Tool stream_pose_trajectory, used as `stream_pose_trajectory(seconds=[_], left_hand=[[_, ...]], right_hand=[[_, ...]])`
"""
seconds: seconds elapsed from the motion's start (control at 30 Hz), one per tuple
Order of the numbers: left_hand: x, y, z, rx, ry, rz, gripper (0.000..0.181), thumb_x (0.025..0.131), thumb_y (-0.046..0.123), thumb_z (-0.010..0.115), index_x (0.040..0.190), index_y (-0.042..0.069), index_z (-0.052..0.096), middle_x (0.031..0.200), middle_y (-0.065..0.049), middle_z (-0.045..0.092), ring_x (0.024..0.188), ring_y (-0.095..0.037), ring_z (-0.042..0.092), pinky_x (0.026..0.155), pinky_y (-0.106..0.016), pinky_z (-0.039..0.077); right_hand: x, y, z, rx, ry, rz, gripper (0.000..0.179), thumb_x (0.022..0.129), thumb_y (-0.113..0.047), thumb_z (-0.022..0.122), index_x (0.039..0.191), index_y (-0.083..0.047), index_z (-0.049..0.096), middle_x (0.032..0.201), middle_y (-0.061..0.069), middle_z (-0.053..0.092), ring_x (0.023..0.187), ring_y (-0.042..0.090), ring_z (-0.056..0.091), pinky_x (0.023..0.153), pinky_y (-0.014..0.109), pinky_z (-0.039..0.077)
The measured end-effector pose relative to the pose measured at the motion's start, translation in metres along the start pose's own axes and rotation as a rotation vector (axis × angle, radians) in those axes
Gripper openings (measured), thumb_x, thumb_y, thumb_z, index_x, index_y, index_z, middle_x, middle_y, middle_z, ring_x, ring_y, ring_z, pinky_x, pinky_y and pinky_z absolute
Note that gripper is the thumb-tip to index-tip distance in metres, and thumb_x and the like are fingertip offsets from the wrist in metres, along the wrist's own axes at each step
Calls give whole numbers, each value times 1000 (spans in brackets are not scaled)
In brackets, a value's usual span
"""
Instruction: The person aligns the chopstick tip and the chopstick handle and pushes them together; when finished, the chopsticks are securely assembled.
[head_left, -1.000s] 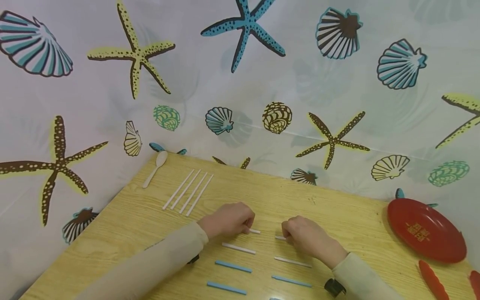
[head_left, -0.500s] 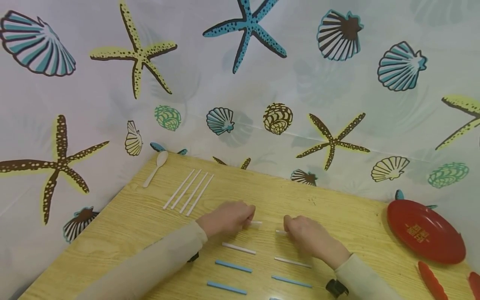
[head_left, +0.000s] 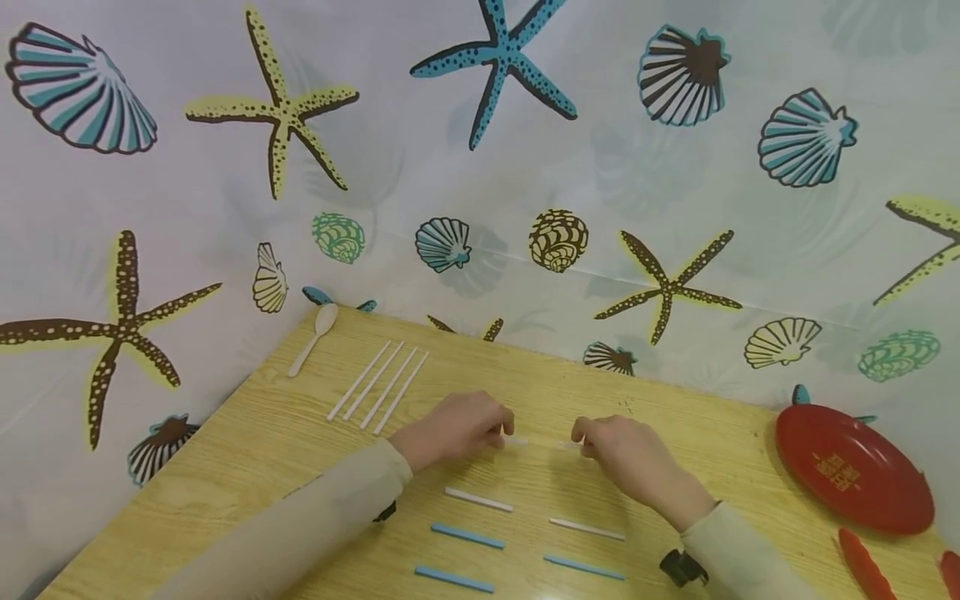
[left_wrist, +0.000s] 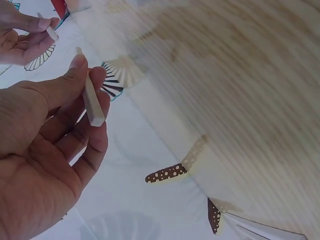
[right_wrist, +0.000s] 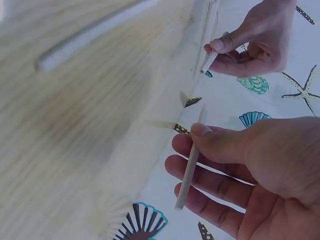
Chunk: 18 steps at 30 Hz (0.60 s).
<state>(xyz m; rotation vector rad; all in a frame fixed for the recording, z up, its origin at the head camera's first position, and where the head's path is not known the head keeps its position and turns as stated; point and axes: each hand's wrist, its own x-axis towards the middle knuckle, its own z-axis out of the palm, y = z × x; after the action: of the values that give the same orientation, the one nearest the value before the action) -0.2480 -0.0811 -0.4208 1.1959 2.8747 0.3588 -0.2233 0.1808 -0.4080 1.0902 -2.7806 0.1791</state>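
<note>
Near the table's middle, my left hand (head_left: pixel 459 429) and right hand (head_left: pixel 637 462) face each other with a gap between them. My left hand pinches a short white stick (left_wrist: pixel 93 102) between thumb and fingers; its squared end shows in the left wrist view. A similar slim white stick (right_wrist: pixel 189 177) is pinched in my right hand, thumb on top. The inner ends of both sticks point towards each other. Below my hands lie a white stick (head_left: pixel 478 500) on the left and another white stick (head_left: pixel 587 529) on the right.
Blue sticks (head_left: pixel 467 536) lie in two columns nearer me. Several long white sticks (head_left: pixel 390 390) and a white spoon (head_left: pixel 313 340) lie at the back left. A red plate (head_left: pixel 855 471) and a red wavy-edged piece (head_left: pixel 864 562) are at the right. A patterned curtain (head_left: pixel 510 183) borders the table.
Both hands have risen slightly in the head view and still hold their white sticks. The sticks have moved away from me, clear of the row below. The other things have stayed put.
</note>
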Motion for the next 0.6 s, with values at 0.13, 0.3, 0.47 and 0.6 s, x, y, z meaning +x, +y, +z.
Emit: stream_pose_trajectory(seconds=[0.13,0.3,0.47,0.6], left_hand=[[2,2,-6,27,52,10,7,89,15,75,96,12,76,90,2,71,79,-12,65,68,-25,53],[5,6,-18,40,119,3,6,90,11,73,96,12,75,92,2,71,82,-12,66,69,-26,53],[6,8,-29,42,165,13,9,92,10,71,100,13,75,94,2,70,85,-14,65,71,-28,54],[7,10,-36,29,206,27,12,92,12,71,103,14,75,91,3,66,81,-13,64,68,-27,53]], right_hand=[[2,5,-13,-1,13,68,13,88,-5,74,98,-14,73,89,-3,71,71,12,65,52,25,49],[3,11,-28,15,81,59,14,89,-3,73,98,-14,71,88,-3,70,69,13,64,49,23,45],[5,11,-35,39,85,38,12,93,-5,69,100,-14,70,89,-4,70,73,14,65,52,25,47],[8,8,-38,57,90,19,12,93,-5,69,101,-14,70,89,-4,70,74,13,65,58,29,50]])
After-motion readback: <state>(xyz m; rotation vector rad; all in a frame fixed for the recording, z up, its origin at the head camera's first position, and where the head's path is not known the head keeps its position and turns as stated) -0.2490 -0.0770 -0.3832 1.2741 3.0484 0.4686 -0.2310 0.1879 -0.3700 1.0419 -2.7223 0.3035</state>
